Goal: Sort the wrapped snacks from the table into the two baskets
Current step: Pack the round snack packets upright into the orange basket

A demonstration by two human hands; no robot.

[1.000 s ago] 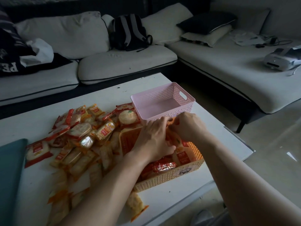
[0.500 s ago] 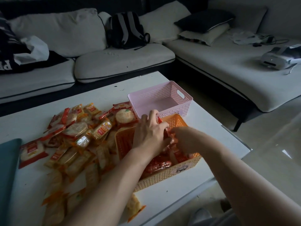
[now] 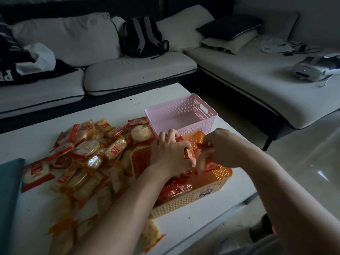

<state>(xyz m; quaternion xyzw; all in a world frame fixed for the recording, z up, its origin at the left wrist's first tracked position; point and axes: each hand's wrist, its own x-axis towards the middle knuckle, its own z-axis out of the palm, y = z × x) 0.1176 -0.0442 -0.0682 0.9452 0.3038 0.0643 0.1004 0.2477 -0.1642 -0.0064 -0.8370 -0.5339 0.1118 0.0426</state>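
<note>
Your left hand [image 3: 170,155] is over the orange basket [image 3: 187,201], fingers curled round red-wrapped snacks [image 3: 189,154]. Your right hand [image 3: 222,150], just beside it, pinches another red packet [image 3: 203,145]. Pink basket [image 3: 184,113] sits directly behind. Snack pile [image 3: 88,155] lies left on the table [image 3: 161,96].

Bare left hand [image 3: 171,155] and right hand [image 3: 224,150], bare forearms [image 3: 117,208], grey garment [image 3: 265,245] below.

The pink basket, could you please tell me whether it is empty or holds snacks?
Empty, as far as can be seen: the pink basket shows a bare floor, though its near wall hides part of it.
</note>
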